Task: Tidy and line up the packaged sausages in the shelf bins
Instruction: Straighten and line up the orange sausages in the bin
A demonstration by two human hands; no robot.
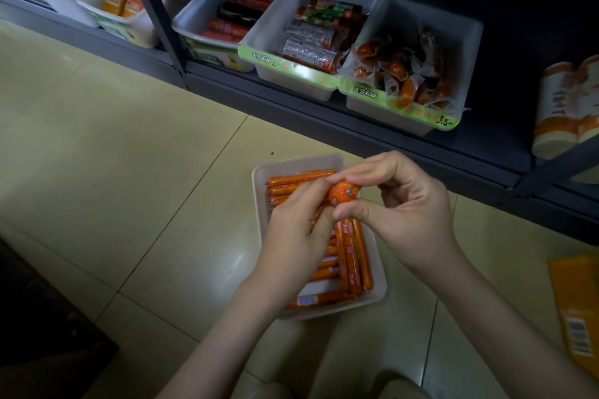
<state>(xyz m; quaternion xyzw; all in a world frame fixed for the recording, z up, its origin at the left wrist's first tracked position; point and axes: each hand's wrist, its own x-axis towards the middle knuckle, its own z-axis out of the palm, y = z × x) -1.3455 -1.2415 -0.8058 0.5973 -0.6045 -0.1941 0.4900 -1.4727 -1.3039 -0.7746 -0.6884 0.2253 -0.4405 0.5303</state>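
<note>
My left grip (298,223) is wrapped round one sausage (343,193), and my right grip (398,204) pinches its clipped end between thumb and forefinger. Its long axis rises out of the left grip towards me, and the right grip is the nearer to that end. The bin (259,178) sits on the floor (129,172) straight below both grips. In it three sausages lie lengthwise under the right grip and three crosswise beyond the left, with more hidden beneath. Beyond, I count five shelf bins (291,74).
</note>
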